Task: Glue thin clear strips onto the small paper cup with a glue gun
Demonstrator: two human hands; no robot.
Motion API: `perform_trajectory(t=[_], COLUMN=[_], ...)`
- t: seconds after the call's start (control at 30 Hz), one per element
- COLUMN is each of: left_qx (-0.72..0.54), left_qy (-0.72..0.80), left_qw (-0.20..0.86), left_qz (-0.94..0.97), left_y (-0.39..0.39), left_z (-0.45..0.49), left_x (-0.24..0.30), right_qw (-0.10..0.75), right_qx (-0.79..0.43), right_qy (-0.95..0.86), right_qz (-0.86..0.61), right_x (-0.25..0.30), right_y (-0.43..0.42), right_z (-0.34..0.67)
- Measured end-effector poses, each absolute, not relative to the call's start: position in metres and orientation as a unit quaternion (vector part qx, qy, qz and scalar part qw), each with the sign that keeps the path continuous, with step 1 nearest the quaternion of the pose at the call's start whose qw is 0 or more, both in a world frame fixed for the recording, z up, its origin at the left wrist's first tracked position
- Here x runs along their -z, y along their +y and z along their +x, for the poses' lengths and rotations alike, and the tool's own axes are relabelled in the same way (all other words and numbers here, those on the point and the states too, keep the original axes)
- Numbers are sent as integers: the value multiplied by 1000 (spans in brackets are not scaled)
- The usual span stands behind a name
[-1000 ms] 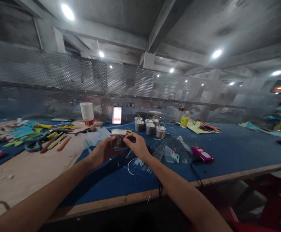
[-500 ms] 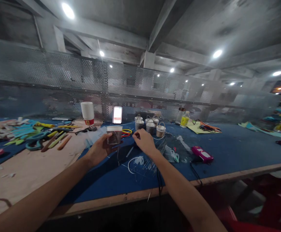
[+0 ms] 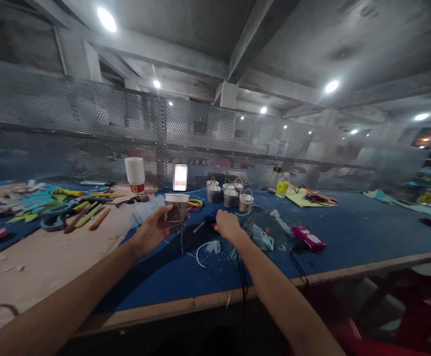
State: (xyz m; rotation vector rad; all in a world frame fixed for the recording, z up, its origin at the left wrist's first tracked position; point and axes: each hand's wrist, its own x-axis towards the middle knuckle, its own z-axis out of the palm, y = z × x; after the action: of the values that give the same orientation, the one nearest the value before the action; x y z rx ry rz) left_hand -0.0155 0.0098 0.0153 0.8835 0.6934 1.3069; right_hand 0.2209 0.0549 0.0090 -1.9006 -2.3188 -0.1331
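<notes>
In my left hand is a paper cup with a white rim and a dark brown wrapped side, held upright, fingers curled round it. My right hand is closed round a dark blue tool, which looks like a glue gun; its grip is hidden by my fingers. A pale stick shows at the tool's left. Beyond my right hand stand several small bucket-like cups with arched handles. Red and yellow loops lie behind the held cup.
A stack of white paper cups and a lit phone stand at the back. Blue-handled scissors and craft scraps cover the left. Thin wires, a magenta device and a yellow-labelled bottle are on the right.
My right hand has moved slightly right and down, from a pinch above the table to a grip on the blue tool. My left hand keeps the cup in nearly the same place.
</notes>
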Motion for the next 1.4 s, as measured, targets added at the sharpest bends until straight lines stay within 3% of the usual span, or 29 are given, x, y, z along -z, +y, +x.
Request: perform_trajectory(t=[0.13, 0.2, 0.27, 0.37, 0.53, 0.83, 1.4], left_qx=[-592, -594, -594, -594, -599, -588, -583], left_qy=[311, 311, 309, 309, 315, 308, 316], left_qw=[640, 636, 635, 632, 624, 624, 604], left_qz=[379, 382, 386, 388, 390, 413, 442], left_y=[11, 12, 13, 13, 13, 22, 22], left_z=[-16, -17, -17, -17, -16, -20, -19], left_x=[-15, -14, -14, -14, -12, -3, -1], right_qw=[113, 184, 298, 392, 531, 537, 516], right_qx=[52, 19, -47, -101, -321, -401, -382], right_qy=[-747, -737, -733, -732, -668, -681, -728], right_qz=[-653, -651, -609, -548, -409, -295, -241], right_x=[-18, -23, -26, -25, -16, -6, -6], right_y=[52, 54, 58, 62, 46, 29, 30], right_z=[223, 230, 238, 242, 223, 209, 212])
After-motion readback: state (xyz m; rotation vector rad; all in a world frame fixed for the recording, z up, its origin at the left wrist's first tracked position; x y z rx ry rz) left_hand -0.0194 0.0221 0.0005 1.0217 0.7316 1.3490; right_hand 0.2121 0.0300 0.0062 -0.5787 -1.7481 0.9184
